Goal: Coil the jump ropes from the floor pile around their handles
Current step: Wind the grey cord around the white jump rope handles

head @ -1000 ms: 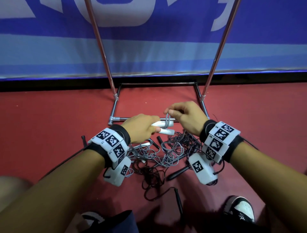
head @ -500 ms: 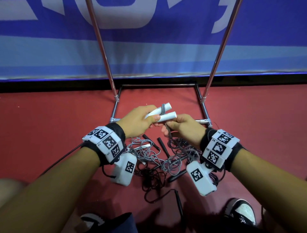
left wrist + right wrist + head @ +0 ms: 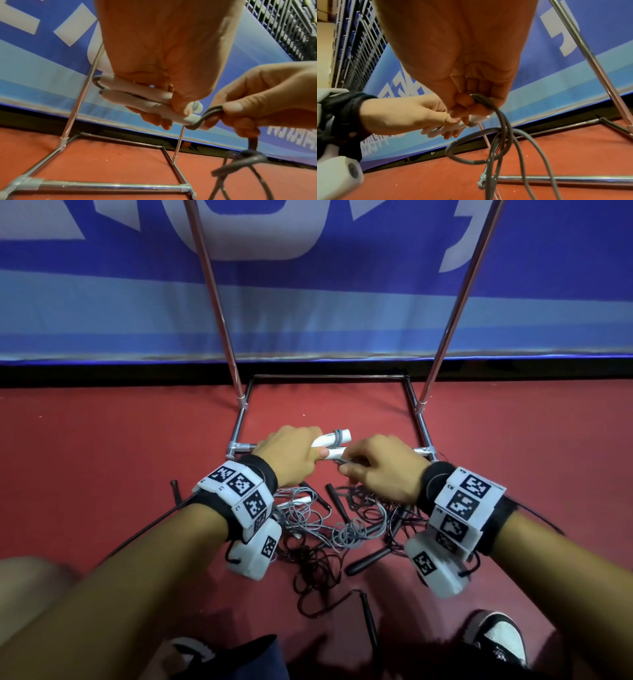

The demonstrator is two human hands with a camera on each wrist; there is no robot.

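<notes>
Grey rope going onto white handles, mid-air over the pile.
Left hand (image 3: 291, 455) is gripping both handles (image 3: 330, 444) side by side; right hand (image 3: 383, 470) is pinching the rope (image 3: 208, 113) just beside their free end, with slack hanging below to the pile (image 3: 339, 525) on the floor (image 3: 102, 457).

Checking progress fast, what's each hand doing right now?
Left hand: grips the two white handles.
Right hand: pinches the gray rope.
</notes>
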